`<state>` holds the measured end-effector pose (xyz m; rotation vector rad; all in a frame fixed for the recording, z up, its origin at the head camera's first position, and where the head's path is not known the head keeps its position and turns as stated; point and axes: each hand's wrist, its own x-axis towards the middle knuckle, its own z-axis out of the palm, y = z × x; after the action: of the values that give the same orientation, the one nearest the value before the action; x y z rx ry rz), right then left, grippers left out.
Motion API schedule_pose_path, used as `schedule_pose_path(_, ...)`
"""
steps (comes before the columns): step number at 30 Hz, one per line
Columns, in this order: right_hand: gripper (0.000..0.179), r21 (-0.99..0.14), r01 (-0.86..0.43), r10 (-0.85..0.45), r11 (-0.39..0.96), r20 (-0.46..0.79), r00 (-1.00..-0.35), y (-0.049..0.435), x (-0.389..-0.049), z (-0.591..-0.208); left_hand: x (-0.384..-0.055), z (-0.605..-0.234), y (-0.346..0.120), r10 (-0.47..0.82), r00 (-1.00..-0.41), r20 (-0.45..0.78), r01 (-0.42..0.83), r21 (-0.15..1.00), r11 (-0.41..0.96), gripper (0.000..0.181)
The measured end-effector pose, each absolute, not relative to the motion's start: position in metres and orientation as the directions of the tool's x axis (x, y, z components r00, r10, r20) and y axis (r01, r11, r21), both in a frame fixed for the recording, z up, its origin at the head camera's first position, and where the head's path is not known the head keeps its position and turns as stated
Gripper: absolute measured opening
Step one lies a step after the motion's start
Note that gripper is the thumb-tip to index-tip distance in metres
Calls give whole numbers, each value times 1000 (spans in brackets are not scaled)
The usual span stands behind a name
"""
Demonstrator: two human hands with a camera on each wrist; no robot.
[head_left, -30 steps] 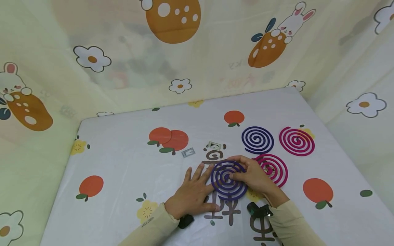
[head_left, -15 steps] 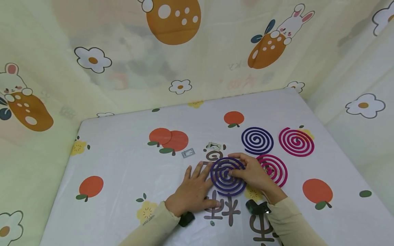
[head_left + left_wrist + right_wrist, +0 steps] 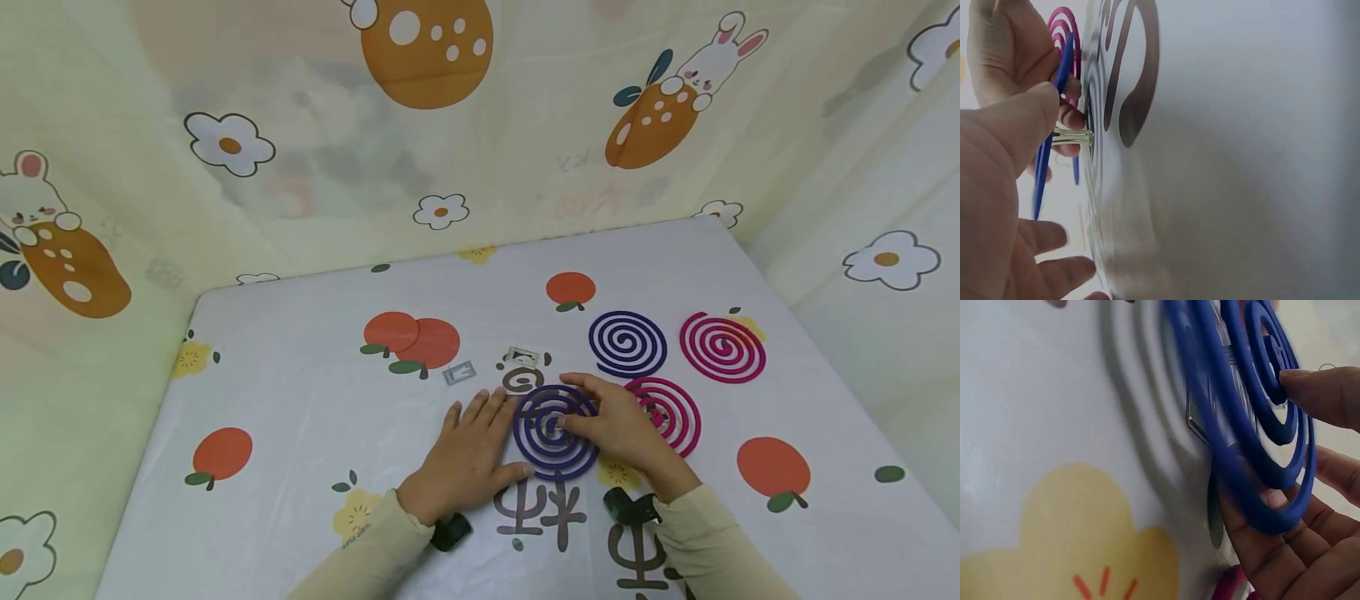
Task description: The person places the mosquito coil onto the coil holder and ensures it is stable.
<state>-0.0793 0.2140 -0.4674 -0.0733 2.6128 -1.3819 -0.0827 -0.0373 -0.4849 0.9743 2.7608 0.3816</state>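
Note:
My right hand (image 3: 615, 421) pinches a blue spiral mosquito coil (image 3: 557, 471) near its centre, thumb on top and fingers under it. The right wrist view shows this coil (image 3: 1275, 519) raised off the cloth, with a thin metal coil stand (image 3: 1194, 425) beneath. In the left wrist view, the stand (image 3: 1072, 137) sits between the coil (image 3: 1041, 181) and the cloth. My left hand (image 3: 461, 462) lies left of the coil, fingers extended, thumb at its lower left edge; whether the thumb touches it I cannot tell.
Behind lie a second blue coil (image 3: 627, 374) and a pink coil (image 3: 723, 379). Another pink coil (image 3: 693, 425), metal at its centre, is partly hidden by my right hand. Two small flat metal stands (image 3: 459, 372) lie beyond my left hand on the patterned tablecloth (image 3: 285, 400).
The held blue coil has shifted slightly away from me, with my right hand still pinching it. My left hand has edged left, and its thumb has come up to the coil's lower edge.

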Motion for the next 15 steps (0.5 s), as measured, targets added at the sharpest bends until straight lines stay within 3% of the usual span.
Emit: schedule_pose_path(15,57,-723,-64,-163,688,-68,-984,211,-80,-459,-84,-481,-35,644,-763,-46,605,298,738,87)
